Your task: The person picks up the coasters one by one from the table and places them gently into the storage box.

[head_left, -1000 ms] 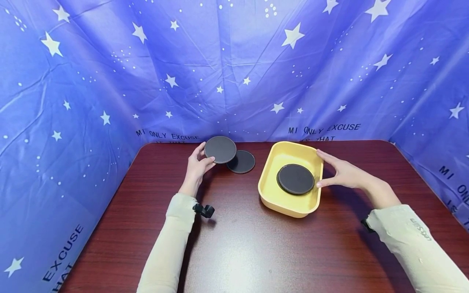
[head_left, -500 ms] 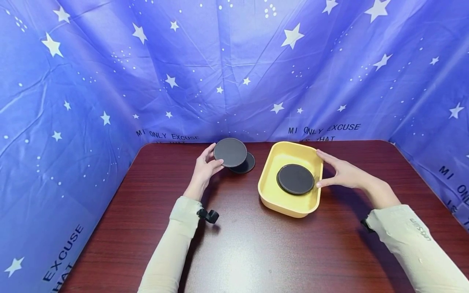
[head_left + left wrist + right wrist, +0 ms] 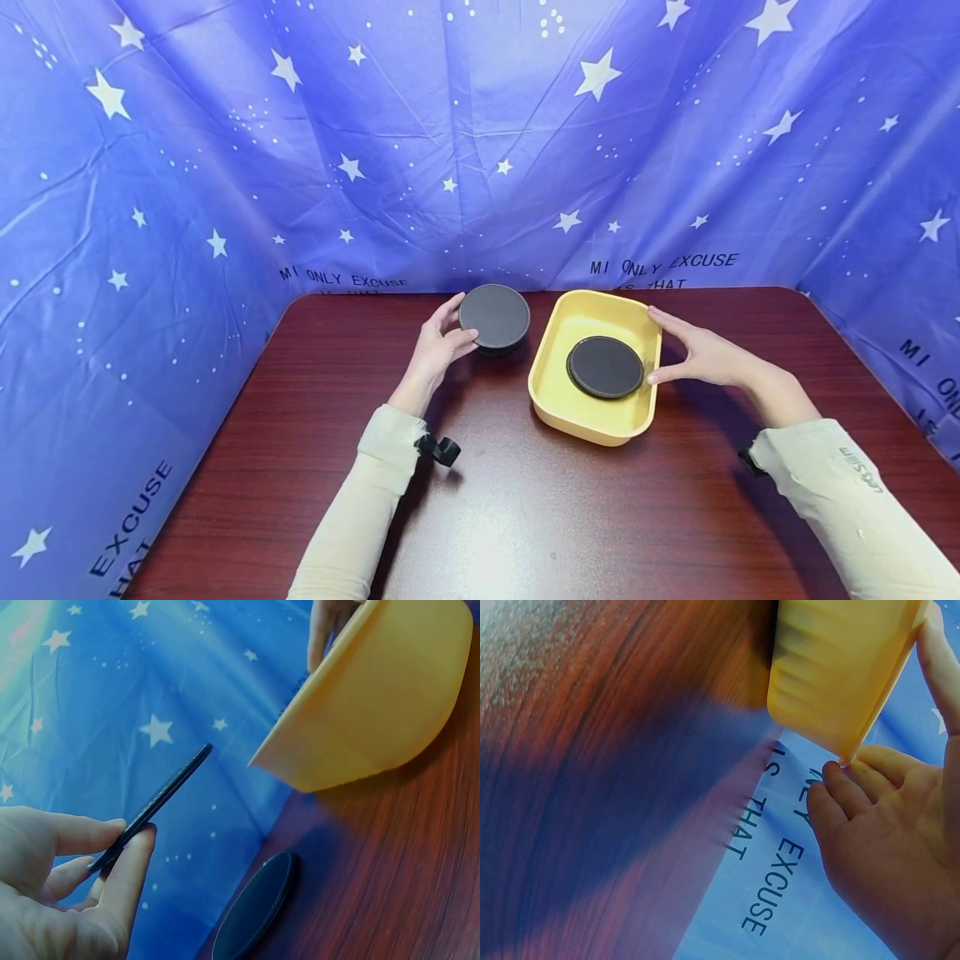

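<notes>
Pinched between the thumb and fingers of my left hand (image 3: 442, 346) is a round black coaster (image 3: 495, 317) with stitching along its edge. In the left wrist view this coaster is tilted and raised off the table. Below it a second black coaster (image 3: 255, 907) lies on the table, mostly hidden in the head view. To the right stands a yellow box (image 3: 558, 412) with rounded corners, and another black coaster (image 3: 606, 367) lies inside it, perhaps stacked. My right hand (image 3: 708, 354) holds the box's right rim, its fingers at the far corner and its thumb nearer.
Dark red wood makes up the tabletop (image 3: 480, 500), glossy with a bright reflection near the front. Behind the table's far edge hangs a blue curtain (image 3: 450, 150) with white stars, which also closes off both sides.
My left hand has carried its coaster rightward, closer to the yellow box, so that it now covers most of the coaster on the table. The right hand and the box have stayed still.
</notes>
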{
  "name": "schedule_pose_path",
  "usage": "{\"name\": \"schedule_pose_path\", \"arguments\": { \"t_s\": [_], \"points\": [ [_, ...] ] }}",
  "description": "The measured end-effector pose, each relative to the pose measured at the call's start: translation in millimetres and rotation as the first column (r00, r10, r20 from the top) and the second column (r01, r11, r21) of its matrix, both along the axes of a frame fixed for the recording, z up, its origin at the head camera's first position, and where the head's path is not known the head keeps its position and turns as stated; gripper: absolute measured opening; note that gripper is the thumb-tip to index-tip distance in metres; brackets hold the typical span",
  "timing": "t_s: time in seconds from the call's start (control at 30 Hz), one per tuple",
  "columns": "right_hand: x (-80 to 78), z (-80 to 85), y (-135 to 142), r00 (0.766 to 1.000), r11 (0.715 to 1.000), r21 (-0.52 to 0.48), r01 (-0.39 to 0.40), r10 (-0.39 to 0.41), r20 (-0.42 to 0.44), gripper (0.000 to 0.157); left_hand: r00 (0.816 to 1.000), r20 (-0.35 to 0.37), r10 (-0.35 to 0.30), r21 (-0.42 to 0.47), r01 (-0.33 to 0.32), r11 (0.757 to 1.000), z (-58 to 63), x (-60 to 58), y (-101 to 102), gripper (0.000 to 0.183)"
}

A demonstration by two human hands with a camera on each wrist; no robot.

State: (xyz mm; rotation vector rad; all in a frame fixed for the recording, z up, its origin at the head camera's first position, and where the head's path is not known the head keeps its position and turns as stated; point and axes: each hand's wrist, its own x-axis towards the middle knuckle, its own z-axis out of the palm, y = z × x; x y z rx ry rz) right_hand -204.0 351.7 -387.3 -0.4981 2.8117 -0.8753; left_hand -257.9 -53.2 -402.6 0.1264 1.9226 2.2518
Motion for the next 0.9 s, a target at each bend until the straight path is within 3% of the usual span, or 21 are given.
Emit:
{"name": "schedule_pose_path", "arguments": {
  "t_s": [0.47,0.9],
  "points": [
    [0.9,-0.1,0.2,1.0,1.0,0.005,0.004,-0.004,0.0,0.112,0.994,-0.026,-0.107,-0.048,0.106,0.993,0.8,7.0,29.6,0.067],
    [0.6,-0.1,0.2,1.0,1.0,-0.003,0.004,-0.004,0.0,0.111,0.972,-0.047,-0.231,-0.128,0.224,0.966,8.2,12.6,58.1,0.065]
  ]
}}
